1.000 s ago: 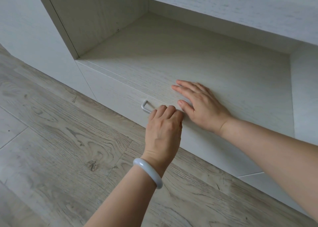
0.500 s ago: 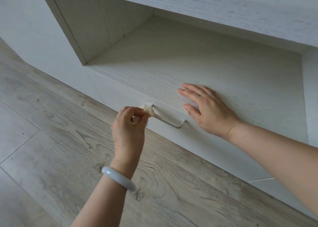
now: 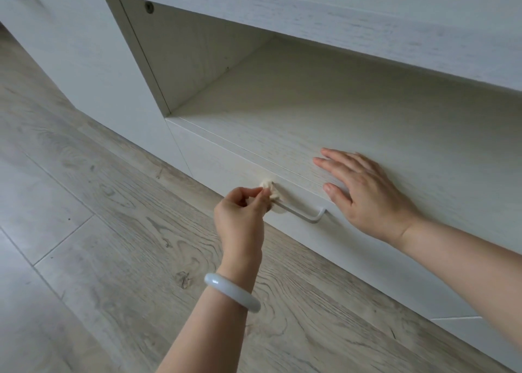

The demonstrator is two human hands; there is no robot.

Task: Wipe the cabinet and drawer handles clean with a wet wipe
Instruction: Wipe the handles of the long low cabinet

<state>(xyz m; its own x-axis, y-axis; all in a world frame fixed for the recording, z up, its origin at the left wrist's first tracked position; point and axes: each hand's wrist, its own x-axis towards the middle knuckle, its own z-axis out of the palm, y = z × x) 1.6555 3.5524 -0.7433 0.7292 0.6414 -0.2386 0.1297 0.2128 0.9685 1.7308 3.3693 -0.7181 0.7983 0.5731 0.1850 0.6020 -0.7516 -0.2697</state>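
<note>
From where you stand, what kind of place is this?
Probably a room in a home: a low white cabinet with an open shelf and a drawer stands on a wood-look floor.

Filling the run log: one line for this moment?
left hand: pinches wipe at handle left end | right hand: flat on shelf | drawer: closed

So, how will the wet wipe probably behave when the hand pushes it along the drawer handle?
The wet wipe looks crumpled into a wad, so it is probably soft and floppy. The left hand pinches it easily, suggesting it is light. It should mould around the thin drawer handle.
</note>
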